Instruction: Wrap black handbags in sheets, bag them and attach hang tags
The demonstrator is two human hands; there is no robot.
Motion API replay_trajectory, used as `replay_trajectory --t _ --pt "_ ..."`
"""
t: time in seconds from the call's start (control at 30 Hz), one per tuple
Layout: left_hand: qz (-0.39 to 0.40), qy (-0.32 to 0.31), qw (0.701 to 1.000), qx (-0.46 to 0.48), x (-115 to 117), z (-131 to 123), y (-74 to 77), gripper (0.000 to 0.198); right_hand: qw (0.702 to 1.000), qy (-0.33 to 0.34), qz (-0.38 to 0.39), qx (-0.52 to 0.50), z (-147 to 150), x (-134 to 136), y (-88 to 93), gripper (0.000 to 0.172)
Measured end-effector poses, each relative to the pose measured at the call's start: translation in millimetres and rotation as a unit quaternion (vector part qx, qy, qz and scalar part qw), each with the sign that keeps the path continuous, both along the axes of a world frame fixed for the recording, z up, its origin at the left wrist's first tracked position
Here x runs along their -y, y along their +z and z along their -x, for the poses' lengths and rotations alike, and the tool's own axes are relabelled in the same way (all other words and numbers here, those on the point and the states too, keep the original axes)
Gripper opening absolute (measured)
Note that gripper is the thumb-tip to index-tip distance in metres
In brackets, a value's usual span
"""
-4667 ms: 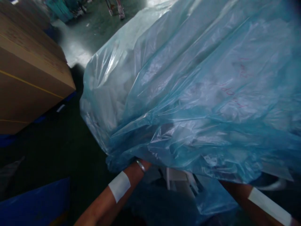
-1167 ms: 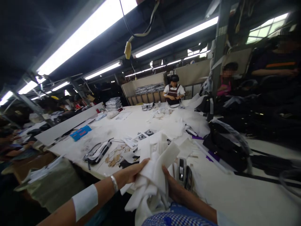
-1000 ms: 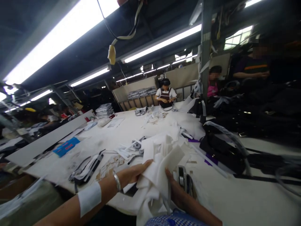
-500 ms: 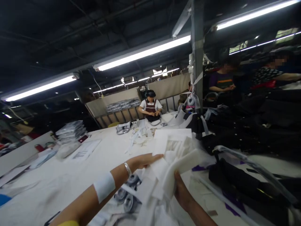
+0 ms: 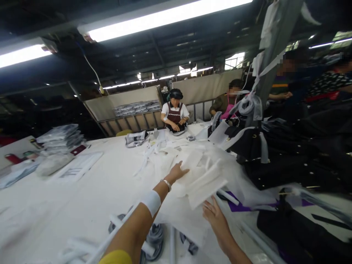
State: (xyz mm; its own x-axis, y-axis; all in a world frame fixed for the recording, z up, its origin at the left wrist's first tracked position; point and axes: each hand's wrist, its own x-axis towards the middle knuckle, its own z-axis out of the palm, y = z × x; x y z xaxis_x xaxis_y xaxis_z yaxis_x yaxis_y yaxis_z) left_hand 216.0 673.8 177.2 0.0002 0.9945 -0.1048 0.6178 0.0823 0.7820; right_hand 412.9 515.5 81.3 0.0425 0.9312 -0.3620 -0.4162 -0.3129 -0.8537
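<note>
A loose heap of thin white sheets [image 5: 209, 179] lies on the white table [image 5: 110, 183] in front of me. At the heap's left side is my left hand [image 5: 178, 173], its thumb and fingers apart and nothing gripped in them. My right hand [image 5: 216, 214] is at the near right edge of the sheets, fingers spread and empty. Whether its fingertips touch the sheets I cannot tell. Under my left forearm are grey coiled strips [image 5: 156, 234] and white tubes [image 5: 172, 244], partly hidden.
Across the table sits a co-worker [image 5: 175, 110] in a dark apron, handling dark material. Bagged stacks [image 5: 62, 137] and a printed sheet [image 5: 79, 167] lie at left. Black fabric [image 5: 291, 220] covers the right side. A post [image 5: 275, 58] hung with white strips stands behind it.
Both hands have let go of the white sheets and strips they held up; these now lie flatter on the heap. The view has shifted, and more coils and tubes show below.
</note>
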Motion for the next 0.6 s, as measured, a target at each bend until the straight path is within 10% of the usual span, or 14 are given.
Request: replay_trajectory --t 0.27,0.6 --pt "-0.03 0.009 0.999 -0.022 90 13 19.0 0.045 0.997 0.021 0.079 -0.002 -49 79 5.1 0.116" --pt "0.039 0.073 0.988 0.133 372 76 56.6 0.049 0.986 0.137 0.029 0.087 -66 162 55.4 0.056"
